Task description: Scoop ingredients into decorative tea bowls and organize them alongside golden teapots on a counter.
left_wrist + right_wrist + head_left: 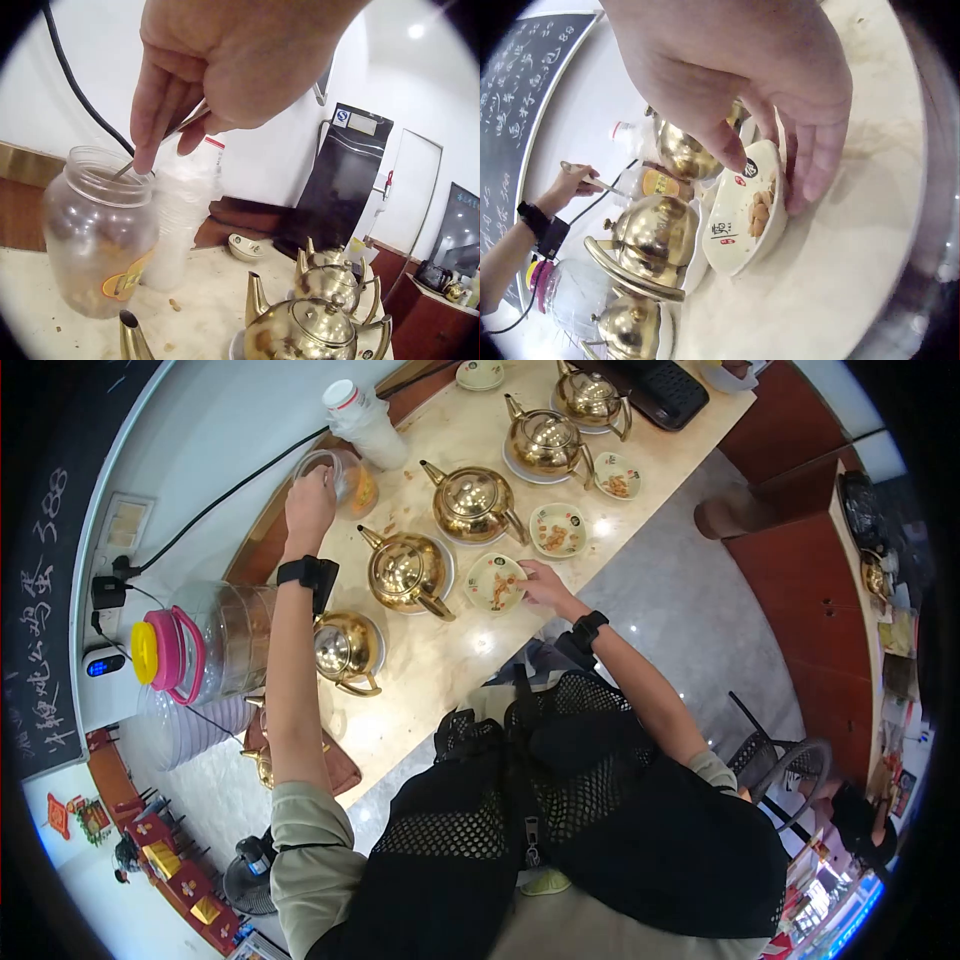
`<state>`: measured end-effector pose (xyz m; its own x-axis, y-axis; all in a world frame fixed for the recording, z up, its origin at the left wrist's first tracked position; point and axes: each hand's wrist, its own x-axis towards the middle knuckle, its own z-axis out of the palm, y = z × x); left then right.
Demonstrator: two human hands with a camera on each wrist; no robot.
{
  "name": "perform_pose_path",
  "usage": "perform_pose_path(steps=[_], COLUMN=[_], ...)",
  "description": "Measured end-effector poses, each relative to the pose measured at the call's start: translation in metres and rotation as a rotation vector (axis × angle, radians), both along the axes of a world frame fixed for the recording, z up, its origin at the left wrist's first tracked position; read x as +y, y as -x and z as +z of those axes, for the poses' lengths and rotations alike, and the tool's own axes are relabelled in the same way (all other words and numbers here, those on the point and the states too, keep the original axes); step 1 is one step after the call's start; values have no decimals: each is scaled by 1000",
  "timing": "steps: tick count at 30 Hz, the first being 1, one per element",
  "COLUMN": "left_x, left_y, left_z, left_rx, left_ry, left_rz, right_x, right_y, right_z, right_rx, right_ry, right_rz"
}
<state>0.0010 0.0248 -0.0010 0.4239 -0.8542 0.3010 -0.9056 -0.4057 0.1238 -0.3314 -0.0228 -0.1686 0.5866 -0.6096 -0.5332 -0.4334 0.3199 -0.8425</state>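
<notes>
My left hand is over the mouth of a clear plastic jar. It grips a thin metal spoon, whose lower end goes into the jar and is hidden there. With thumb and fingers, my right hand pinches the rim of a small cream dish. Peanut-like pieces lie in that dish. Behind it stands a gold teapot on a white saucer. Two similar dishes with pieces in them, one nearer and one farther, sit along the table's edge.
More gold teapots line the table. Stacked plastic cups stand beside the jar against the wall. A large clear container with a pink and yellow lid is at the left. Black cables run along the wall.
</notes>
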Motion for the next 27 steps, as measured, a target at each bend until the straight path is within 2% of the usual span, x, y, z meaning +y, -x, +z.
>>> perform_pose_path(steps=[5, 8, 12, 15, 20, 23, 27], left_x=[-12, -20, -30, -33, -39, -45, -55], left_y=[-3, 0, -1, -3, -3, -5, 1], left_z=[-1, 3, 0, -3, 0, 1, 8], left_rx=[-5, 20, 10, -4, -21, -16, -33], left_ry=[8, -16, 5, -40, -1, 14, -69], left_rz=[-42, -62, -82, -69, -27, 14, 147], right_x=[-4, -10, -38, -65, -133, -191, -265], right_y=[28, 52, 70, 70, 34, 1, -59], right_z=[31, 54, 95, 114, 161, 176, 185], right_rx=[60, -40, 42, -82, -151, -248, -300], right_ry=[-138, -144, -69, -33, 127, 175, 127], right_rz=[-55, -125, -110, -147, -120, -33, -6])
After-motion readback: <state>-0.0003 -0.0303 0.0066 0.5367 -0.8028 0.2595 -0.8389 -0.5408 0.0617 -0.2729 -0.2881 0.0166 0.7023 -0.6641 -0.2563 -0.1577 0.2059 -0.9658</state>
